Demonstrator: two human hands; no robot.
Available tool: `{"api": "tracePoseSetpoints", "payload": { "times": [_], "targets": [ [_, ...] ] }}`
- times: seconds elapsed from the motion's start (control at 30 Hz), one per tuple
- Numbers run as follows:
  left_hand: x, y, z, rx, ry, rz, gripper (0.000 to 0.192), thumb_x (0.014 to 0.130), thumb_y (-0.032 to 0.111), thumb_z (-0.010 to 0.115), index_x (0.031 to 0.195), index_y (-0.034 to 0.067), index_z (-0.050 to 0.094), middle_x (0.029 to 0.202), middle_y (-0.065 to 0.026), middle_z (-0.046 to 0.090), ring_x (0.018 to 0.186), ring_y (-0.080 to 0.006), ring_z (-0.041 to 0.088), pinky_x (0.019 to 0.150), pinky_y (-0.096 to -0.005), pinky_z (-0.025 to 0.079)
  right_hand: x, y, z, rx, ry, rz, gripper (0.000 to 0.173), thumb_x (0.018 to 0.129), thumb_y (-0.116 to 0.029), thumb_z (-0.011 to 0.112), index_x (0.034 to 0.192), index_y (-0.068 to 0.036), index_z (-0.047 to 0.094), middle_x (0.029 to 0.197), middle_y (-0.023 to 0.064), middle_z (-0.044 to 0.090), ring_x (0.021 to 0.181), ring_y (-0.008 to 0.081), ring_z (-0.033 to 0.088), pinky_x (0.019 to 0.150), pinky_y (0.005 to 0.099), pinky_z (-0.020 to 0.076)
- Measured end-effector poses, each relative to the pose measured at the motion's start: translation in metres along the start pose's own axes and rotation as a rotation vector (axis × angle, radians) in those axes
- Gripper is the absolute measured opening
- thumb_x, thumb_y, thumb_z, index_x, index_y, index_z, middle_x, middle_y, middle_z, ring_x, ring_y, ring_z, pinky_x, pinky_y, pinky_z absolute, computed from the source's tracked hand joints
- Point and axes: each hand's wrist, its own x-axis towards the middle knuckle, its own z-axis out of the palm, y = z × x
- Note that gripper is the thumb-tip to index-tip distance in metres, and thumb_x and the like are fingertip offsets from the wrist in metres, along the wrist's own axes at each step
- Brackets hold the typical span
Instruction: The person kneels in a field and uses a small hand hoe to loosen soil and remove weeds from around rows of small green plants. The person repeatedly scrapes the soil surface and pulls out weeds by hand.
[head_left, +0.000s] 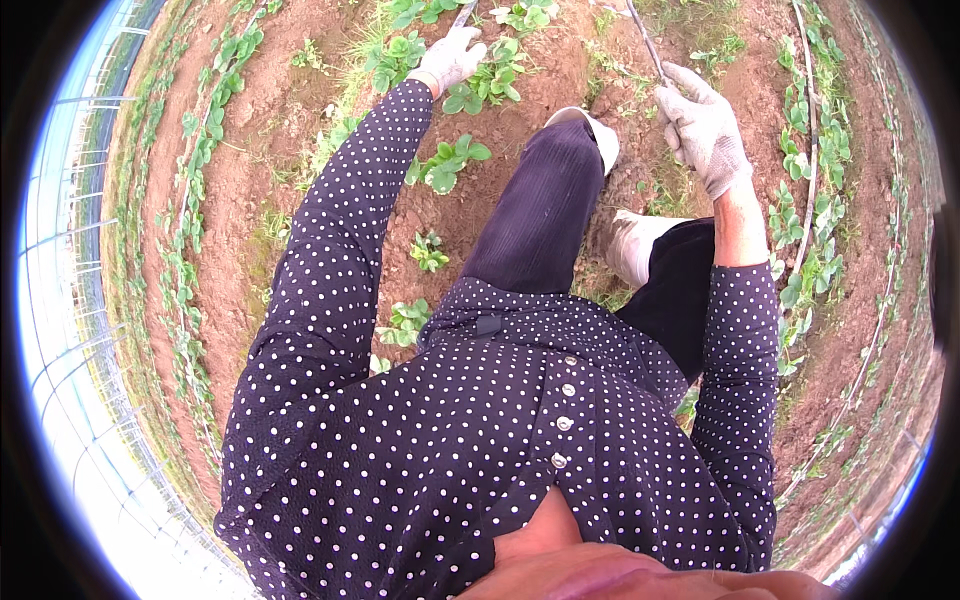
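Observation:
My left hand (454, 58), in a pale glove, is over leafy strawberry plants (499, 75) at the top middle. A narrow grey strip (465, 13) reaches from its fingertips to the picture's top edge; whether the fingers grip it is unclear. At the upper right, my right hand (701, 124), in a soiled whitish glove, is closed around a thin dark rod or tool handle (646, 36). The rod slants up and left over the soil, and its far end is not clear. Smaller plants (454, 161) grow in the reddish-brown soil between my left arm and legs.
White boots (630, 244) stand on the soil between the hands. Further plant rows run along the left (202, 150) and right, where a thin hose (812, 142) lies along the plants. Grass and weeds (330, 150) grow beside the near row. A metal-framed translucent wall (67, 247) curves at the far left.

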Motion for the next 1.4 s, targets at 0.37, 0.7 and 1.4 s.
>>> {"api": "tracePoseSetpoints", "payload": {
  "times": [0.37, 0.7, 1.4],
  "targets": [
    [-0.009, 0.113, -0.009, 0.347, 0.188, 0.381, 0.041, 0.099, 0.038, 0.064, 0.132, 0.015, 0.067, 0.13, -0.0118, 0.067, 0.122, -0.0342, 0.064, 0.104, -0.0517, 0.05, -0.079, -0.091, -0.009, 0.04, -0.006, -0.148, 0.057, 0.102, -0.018, 0.071, 0.152, 0.003, 0.054, 0.084, -0.0056, 0.062, 0.058, 0.0012, 0.047, 0.05, 0.0193, 0.0354],
    [0.041, 0.09, -0.03, 0.785, 0.125, 0.342, 0.023, 0.098, 0.018, 0.058, 0.117, 0.019, 0.07, 0.113, -0.0044, 0.07, 0.102, -0.0256, 0.072, 0.085, -0.0444, 0.057, -0.076, -0.086, -0.012, 0.136, 0.056, -0.129, 0.054, 0.102, -0.014, 0.071, 0.15, 0.005, 0.055, 0.088, -0.004, 0.064, 0.06, 0.0011, 0.045, 0.052, 0.0185, 0.0341],
    [0.086, -0.005, -0.028, 1.2, -0.482, 0.416, 0.042, 0.106, 0.031, 0.048, 0.103, 0.003, 0.08, 0.115, -0.0214, 0.078, 0.107, -0.0395, 0.074, 0.097, -0.0501, 0.054, -0.09, -0.01, -0.038, -0.434, 0.145, -0.212, 0.035, 0.081, -0.019, 0.07, 0.113, -0.006, 0.08, 0.101, 0.0187, 0.079, 0.101, 0.0365, 0.076, 0.087, 0.048, 0.0587]
  ]
}}
